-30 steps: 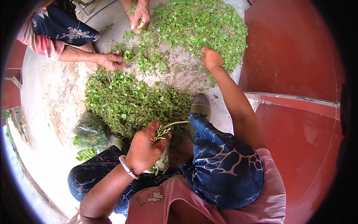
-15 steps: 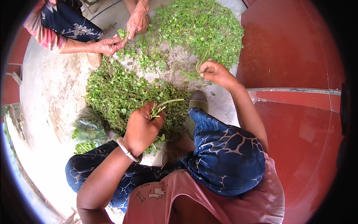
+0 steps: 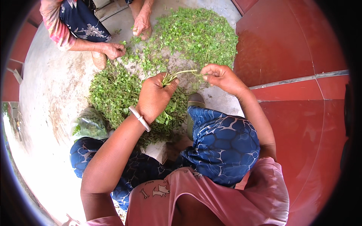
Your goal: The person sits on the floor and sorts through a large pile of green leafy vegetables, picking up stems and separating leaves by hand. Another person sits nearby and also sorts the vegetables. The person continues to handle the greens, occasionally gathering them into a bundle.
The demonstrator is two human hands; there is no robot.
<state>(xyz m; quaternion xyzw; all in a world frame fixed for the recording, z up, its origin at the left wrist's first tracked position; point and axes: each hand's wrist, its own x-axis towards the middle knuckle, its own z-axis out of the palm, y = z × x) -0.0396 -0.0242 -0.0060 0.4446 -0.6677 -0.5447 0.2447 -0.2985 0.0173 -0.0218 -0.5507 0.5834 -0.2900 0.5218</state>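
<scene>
My left hand [image 3: 154,98], with a pale bangle [image 3: 139,118] at the wrist, is closed round a small bunch of green stems [image 3: 168,79]. One longer stem [image 3: 185,71] sticks out from the bunch toward the right. At its far end my right hand [image 3: 223,80] is closed, thumb and finger pinching a thin stem tip. Whether that tip belongs to the long stem or is a separate piece, I cannot tell. Below my left hand spreads a near pile of leafy greens [image 3: 117,90], partly covered by my forearm and hand.
A broader far pile of greens [image 3: 200,34] lies on the concrete floor [image 3: 52,83]. At the upper left a co-worker's hands [image 3: 114,50] hang over loose leaves. A clear plastic bag of greens [image 3: 89,123] stands left of my knee. Red panels [image 3: 286,41] line the right.
My left hand has moved up and away from me with its bunch, meeting my right hand at the stem end. The co-worker's hands have drawn apart.
</scene>
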